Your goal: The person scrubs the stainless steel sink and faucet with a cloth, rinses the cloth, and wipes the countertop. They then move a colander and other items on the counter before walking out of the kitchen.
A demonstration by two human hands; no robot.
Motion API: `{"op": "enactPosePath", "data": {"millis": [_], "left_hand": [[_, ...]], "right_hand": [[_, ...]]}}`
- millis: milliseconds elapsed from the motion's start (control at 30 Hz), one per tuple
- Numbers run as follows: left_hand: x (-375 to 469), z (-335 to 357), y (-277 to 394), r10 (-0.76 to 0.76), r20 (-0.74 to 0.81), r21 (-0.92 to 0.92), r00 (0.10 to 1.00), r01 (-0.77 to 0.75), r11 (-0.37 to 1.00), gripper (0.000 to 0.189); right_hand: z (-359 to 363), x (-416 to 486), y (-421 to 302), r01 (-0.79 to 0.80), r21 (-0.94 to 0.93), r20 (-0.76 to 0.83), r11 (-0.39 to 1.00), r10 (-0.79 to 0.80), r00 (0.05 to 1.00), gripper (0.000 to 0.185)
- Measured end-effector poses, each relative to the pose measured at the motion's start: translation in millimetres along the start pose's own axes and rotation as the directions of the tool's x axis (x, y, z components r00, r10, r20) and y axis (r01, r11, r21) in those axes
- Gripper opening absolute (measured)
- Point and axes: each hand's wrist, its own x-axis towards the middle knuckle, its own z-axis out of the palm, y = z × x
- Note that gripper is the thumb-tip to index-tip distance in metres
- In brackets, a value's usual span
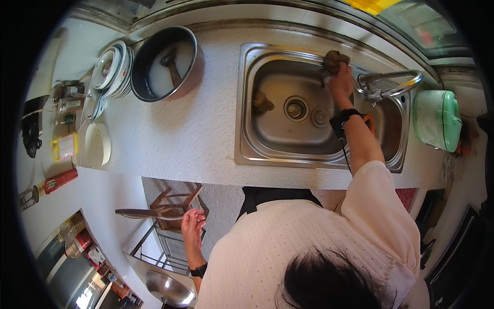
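My right hand (340, 85) grips a brown cloth (335, 61) at the back rim of the stainless steel sink (247, 135), just left of the faucet (393, 87). Another brown, crumpled thing, perhaps a cloth, (262, 103) lies at the left side of the large basin. Between them are the drain strainer (295, 110) and a round drain part (320, 117). My left hand (193, 222) hangs below the counter's front edge, beside a wooden chair (170, 216), with its fingers curled and nothing visible in it.
A large pot (198, 65) with whitish liquid and a utensil stands left of the sink. Stacked bowls and plates (112, 73), a cream basket (97, 145) and jars are farther left. A green lidded container (438, 120) stands at the right. An orange-handled item (369, 124) is in the small basin.
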Motion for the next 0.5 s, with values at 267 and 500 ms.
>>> {"op": "enactPosePath", "data": {"millis": [267, 500], "left_hand": [[-6, -6, -3, -0.023, -0.035, -0.008, 0.999, 0.023, 1.0, 0.02], [-8, -7, -3, -0.007, -0.024, -0.029, 1.0, 0.006, 1.0, 0.02]], "right_hand": [[51, -30, -114, 0.184, 0.209, -0.046, 0.961, -0.178, 0.983, 0.037], [64, -67, -200, 0.24, 0.483, 0.086, 0.842, -0.318, 0.944, 0.032]]}}
